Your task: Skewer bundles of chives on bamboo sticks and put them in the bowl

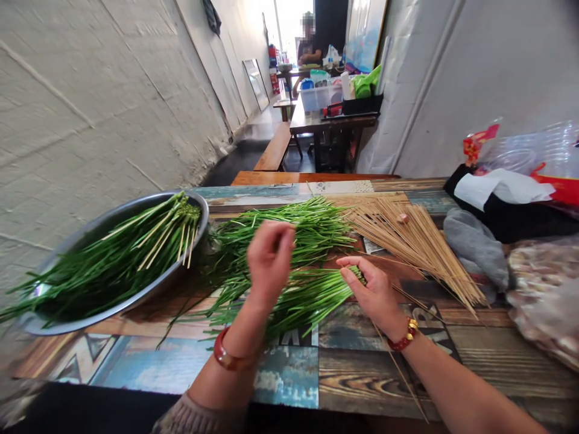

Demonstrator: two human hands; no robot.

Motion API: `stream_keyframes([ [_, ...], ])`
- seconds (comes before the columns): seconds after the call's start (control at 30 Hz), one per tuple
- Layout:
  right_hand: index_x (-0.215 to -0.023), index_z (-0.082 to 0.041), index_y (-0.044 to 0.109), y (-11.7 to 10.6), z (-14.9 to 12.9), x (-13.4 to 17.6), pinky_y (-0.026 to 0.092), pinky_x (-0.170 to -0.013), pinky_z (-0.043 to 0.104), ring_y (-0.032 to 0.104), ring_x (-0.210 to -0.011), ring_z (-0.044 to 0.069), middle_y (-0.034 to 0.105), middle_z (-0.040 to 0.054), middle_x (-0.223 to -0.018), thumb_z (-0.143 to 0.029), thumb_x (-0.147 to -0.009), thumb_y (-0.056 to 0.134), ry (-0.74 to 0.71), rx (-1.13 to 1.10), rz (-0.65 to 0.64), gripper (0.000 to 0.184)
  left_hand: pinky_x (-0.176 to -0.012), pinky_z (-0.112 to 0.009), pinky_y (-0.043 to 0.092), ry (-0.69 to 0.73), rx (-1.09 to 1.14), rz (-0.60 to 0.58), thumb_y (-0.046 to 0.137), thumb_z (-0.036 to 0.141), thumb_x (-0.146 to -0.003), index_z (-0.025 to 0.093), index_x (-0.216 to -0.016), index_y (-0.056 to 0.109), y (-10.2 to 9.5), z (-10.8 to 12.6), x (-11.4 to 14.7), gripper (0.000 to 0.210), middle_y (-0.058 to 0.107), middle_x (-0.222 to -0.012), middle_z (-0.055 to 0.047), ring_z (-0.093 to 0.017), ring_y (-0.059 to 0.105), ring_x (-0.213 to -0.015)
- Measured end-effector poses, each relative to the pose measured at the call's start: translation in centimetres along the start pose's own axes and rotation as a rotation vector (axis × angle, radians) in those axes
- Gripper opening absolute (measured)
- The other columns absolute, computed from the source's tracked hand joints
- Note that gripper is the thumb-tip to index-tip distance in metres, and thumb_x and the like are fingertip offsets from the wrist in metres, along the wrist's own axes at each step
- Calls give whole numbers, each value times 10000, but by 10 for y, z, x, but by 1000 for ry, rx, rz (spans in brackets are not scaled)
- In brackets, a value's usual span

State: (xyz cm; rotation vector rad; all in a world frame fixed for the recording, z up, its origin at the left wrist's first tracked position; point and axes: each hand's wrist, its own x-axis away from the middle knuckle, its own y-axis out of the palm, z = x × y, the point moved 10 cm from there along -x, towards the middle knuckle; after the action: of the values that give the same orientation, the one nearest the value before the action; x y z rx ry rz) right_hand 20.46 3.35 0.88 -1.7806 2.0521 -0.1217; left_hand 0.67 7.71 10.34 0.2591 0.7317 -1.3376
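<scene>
My right hand (373,292) is closed round the cut ends of a bundle of garlic chives (316,295), whose leaves fan out to the left over the table. A thin bamboo skewer (400,367) slants down from beneath this hand; whether the fingers hold it is unclear. My left hand (271,256) is raised above the chives, fingers curled into a pinch and slightly blurred. What it holds, if anything, I cannot make out. Behind it lies a loose pile of chives (312,220). Many bamboo skewers (407,241) are spread to the right.
At the left, a metal basin (204,211) holds skewered chives (149,253). On the right lie a grey plastic bag (474,247), a bag of pale pieces (547,295) and a black cloth or bag (502,217). Beyond are a bench (274,147), another table (312,120) and a seated person (310,51).
</scene>
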Motion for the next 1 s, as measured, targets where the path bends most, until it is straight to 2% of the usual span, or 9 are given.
stream_keyframes([
  [0.07,-990,-233,661,-1,-1,0,499,-852,371,662,-947,215,727,47,-1006,-343,-872,538,-4,8,7,202,-588,-225,419,-36,-27,-250,592,235,-846,178,-780,640,40,-6,15,100,598,-726,-11,-111,535,-662],
  [0.1,-997,-235,660,-2,-3,1,499,-852,367,662,-944,212,726,47,-1004,-343,-874,538,-7,14,7,204,-589,-226,414,-60,-29,-323,598,216,-836,173,-761,645,54,-10,22,98,601,-710,-10,-111,530,-655],
  [0.2,-1010,-235,652,-3,-7,1,494,-854,352,662,-938,204,724,45,-999,-335,-880,533,-22,31,-3,203,-597,-227,408,-129,-14,-414,613,162,-803,163,-734,650,73,-19,33,78,602,-687,-4,-112,530,-648],
  [0.5,-967,-209,645,-4,-8,1,488,-824,328,657,-904,201,718,53,-959,-325,-877,547,-18,38,1,177,-614,-231,414,-174,68,-487,632,162,-796,151,-728,685,81,-17,37,87,620,-698,-14,-112,550,-654],
  [1.0,-989,-222,665,-3,-11,1,502,-867,344,669,-934,203,731,41,-981,-310,-880,526,-37,21,0,198,-641,-240,439,-136,57,-465,615,189,-818,163,-708,671,78,-13,37,127,649,-705,-16,-118,581,-664],
])
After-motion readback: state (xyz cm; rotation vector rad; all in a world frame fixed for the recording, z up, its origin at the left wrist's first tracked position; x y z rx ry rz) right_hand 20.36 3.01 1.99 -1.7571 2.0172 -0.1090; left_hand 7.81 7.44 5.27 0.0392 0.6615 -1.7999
